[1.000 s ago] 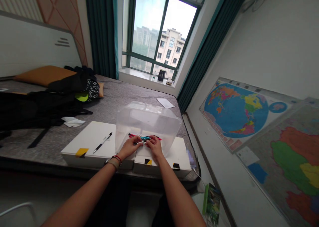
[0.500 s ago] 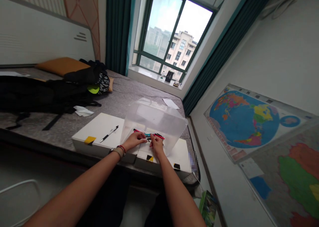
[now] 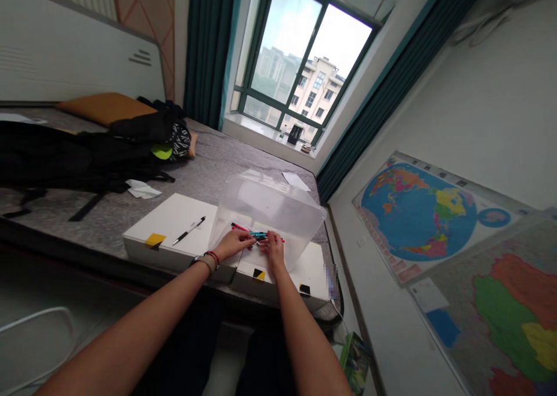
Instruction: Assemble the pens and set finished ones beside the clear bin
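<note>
A clear plastic box [image 3: 270, 202] lies tipped on the white boxes, its open side facing me. Both my hands are at this opening, close together over a small bunch of pens. My left hand [image 3: 235, 244], with bands and a bracelet at the wrist, pinches near the left part of the bunch. My right hand [image 3: 273, 248] has its fingers closed around the other end. Between them shows a teal pen [image 3: 258, 234]; a red pen [image 3: 239, 226] sticks out behind my left fingers. Darker pens are partly hidden by my fingers, so exact contact is unclear.
A black and white pen [image 3: 189, 231] lies on the left white box [image 3: 165, 219], beside yellow tape [image 3: 155, 240]. Behind are a crumpled tissue [image 3: 143, 189], a black bag [image 3: 78, 158] and a white paper [image 3: 296, 181]. The wall with maps [image 3: 422, 210] bounds the right.
My right hand has shifted slightly and turned, its fingers now lying more over the pens. My left fingers have moved a little around the bunch. The view has tilted slightly.
</note>
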Demonstrator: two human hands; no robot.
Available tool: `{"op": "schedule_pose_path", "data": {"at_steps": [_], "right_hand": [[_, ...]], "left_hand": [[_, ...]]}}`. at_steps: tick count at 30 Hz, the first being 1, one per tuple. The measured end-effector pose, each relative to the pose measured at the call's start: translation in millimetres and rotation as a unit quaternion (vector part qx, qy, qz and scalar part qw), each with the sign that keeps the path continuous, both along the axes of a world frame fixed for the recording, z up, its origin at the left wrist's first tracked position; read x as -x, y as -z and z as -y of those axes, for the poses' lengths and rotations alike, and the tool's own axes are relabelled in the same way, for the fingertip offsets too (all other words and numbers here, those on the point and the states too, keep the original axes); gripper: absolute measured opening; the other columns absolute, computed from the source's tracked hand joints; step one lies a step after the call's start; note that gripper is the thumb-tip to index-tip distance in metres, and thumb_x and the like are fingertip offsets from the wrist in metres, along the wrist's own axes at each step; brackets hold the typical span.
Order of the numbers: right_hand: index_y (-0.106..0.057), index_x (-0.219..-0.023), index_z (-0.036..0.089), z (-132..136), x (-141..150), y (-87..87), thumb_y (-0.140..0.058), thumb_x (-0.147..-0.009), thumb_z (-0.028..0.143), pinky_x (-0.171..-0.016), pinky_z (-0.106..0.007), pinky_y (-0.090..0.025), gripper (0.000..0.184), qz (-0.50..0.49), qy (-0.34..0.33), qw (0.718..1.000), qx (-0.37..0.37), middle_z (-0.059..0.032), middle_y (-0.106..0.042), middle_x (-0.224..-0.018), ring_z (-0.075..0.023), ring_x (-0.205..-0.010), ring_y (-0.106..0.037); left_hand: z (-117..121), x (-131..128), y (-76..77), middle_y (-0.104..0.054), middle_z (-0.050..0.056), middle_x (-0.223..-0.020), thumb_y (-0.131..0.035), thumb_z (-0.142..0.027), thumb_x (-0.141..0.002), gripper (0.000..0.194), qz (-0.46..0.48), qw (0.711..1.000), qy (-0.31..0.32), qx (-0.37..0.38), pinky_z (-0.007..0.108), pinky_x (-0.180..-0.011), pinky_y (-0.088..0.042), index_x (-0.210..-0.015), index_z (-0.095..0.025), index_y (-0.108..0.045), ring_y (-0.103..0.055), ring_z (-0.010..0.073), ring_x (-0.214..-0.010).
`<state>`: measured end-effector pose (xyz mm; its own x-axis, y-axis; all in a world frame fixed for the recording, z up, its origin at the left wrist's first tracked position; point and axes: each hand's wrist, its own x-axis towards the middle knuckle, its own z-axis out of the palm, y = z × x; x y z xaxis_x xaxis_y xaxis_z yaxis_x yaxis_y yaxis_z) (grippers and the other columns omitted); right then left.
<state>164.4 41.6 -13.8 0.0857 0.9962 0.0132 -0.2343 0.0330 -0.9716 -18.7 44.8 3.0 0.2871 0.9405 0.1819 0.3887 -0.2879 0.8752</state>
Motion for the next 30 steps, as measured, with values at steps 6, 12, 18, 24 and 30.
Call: {"op": "schedule_pose_path", "data": {"at_steps": [6,12,18,24,30], "right_hand": [[-0.066,-0.097,0.019,2.0,-0.7,0.2,-0.078,-0.066,0.048,-0.060,-0.027,-0.052,0.045,-0.036,-0.025,0.999,-0.007,-0.0051,-0.071,-0.086,-0.0165,-0.067,-0.067],[-0.064,-0.076,0.018,1.7,0.8,0.8,-0.076,-0.067,0.055,-0.049,-0.024,-0.040,0.039,0.004,-0.019,1.000,-0.005,-0.0003,-0.065,-0.060,-0.0123,-0.048,-0.053],[-0.057,-0.064,0.019,2.2,0.5,-5.7,-0.067,-0.074,0.062,-0.042,-0.022,-0.031,0.046,0.044,-0.019,0.999,-0.011,0.0008,-0.060,-0.049,-0.0096,-0.040,-0.044],[-0.062,-0.086,0.018,-2.8,-2.7,0.9,-0.072,-0.069,0.056,-0.047,-0.021,-0.041,0.043,-0.033,-0.032,0.999,-0.004,0.0003,-0.067,-0.058,-0.0112,-0.047,-0.055],[-0.058,-0.076,0.018,-2.2,-2.5,8.1,-0.072,-0.070,0.056,-0.048,-0.021,-0.041,0.041,-0.010,-0.014,1.000,-0.013,-0.0010,-0.067,-0.059,-0.0103,-0.048,-0.055]], "left_hand": [[3.5,-2.4,-1.9,-0.073,0.004,-0.071,-0.061,-0.057,-0.077,0.040,-0.031,0.999,-0.035,-0.021,0.027,-0.066,-0.045,-0.077,-0.019,-0.075,-0.065,0.0190,-0.068],[5.9,-2.5,-9.8,-0.074,0.005,-0.076,-0.065,-0.051,-0.076,0.035,-0.023,0.999,-0.022,-0.003,0.028,-0.071,-0.047,-0.082,-0.018,-0.076,-0.066,0.0196,-0.074],[3.3,-2.7,-9.8,-0.075,0.006,-0.078,-0.063,-0.051,-0.078,0.036,-0.020,1.000,-0.001,-0.001,0.030,-0.075,-0.048,-0.082,-0.017,-0.075,-0.066,0.0208,-0.077],[0.0,-7.3,-6.1,-0.074,0.006,-0.079,-0.067,-0.052,-0.074,0.038,-0.036,0.999,-0.027,-0.014,0.027,-0.067,-0.045,-0.083,-0.015,-0.074,-0.064,0.0193,-0.073],[0.7,-7.9,-3.3,-0.073,0.005,-0.077,-0.069,-0.049,-0.073,0.034,-0.024,0.999,-0.027,-0.012,0.026,-0.066,-0.044,-0.082,-0.016,-0.072,-0.063,0.0184,-0.071]]}}
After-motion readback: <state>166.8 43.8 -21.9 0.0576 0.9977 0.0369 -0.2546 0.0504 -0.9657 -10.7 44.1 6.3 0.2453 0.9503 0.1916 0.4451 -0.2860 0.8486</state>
